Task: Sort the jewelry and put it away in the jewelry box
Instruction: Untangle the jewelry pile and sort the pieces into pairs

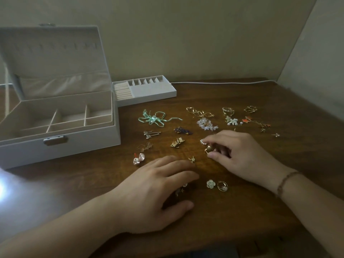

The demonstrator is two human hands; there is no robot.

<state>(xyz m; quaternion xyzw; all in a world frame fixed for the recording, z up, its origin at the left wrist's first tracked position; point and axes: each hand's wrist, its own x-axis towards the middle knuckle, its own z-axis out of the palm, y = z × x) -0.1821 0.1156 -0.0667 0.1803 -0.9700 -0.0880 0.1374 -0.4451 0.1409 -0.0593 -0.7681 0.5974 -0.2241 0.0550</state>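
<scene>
A white jewelry box [61,144] stands open at the left of the wooden table [232,216], its divided compartments bare. Its removable tray [154,92] lies just behind and to the right. Several small pieces of jewelry are spread over the table. My right hand [240,155] pinches a gold and pearl earring [208,148] between thumb and fingers. My left hand [158,192] lies with relaxed fingers on the table, partly covering a small gold piece [181,189]. A green ribbon piece [154,119] lies near the tray.
A white flower earring [210,183] and a gold hoop [222,186] lie between my hands. Gold rings [228,110] and flower pieces [206,123] lie at the far right. A white cable [223,83] runs along the back edge by the wall.
</scene>
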